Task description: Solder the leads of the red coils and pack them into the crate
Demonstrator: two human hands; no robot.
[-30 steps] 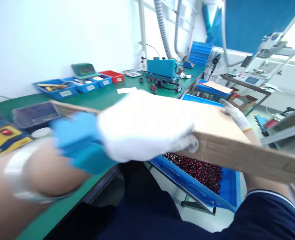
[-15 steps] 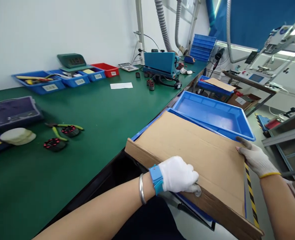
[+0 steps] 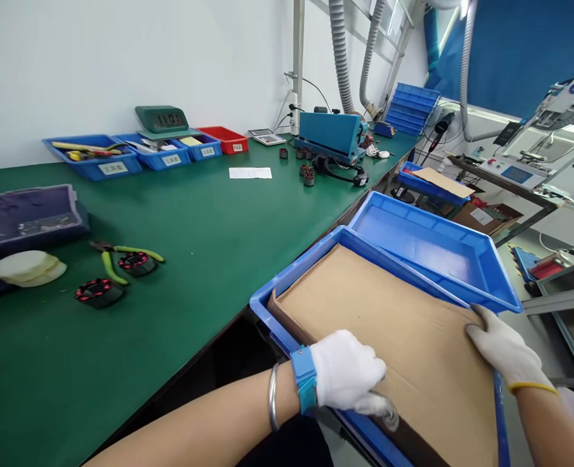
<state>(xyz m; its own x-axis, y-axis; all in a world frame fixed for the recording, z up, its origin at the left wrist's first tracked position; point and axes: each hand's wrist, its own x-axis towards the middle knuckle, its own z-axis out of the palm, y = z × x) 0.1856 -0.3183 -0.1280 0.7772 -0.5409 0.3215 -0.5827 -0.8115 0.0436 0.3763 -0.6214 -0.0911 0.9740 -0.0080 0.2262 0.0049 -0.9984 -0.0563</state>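
A brown cardboard sheet (image 3: 388, 311) with a folded edge lies inside a blue tray (image 3: 287, 334), its near flap turned along the tray's near wall. My left hand (image 3: 349, 376), in a white glove with a blue wrist strap, pinches the cardboard's near edge. At the tray's right end my right hand (image 3: 503, 344), gloved too, grips the cardboard's far right corner, thumb on top and the other fingers partly hidden.
A second blue tray (image 3: 427, 246) stands behind the first. On the green table (image 3: 184, 324) are green-handled pliers (image 3: 109, 266), black-and-red round parts (image 3: 99, 293), small labelled bins (image 3: 114, 168) and a teal machine (image 3: 328, 133).
The cardboard has gone down into the blue tray, where before its folded edge stuck out over the near rim. Both hands have moved down with it. The view has shifted slightly.
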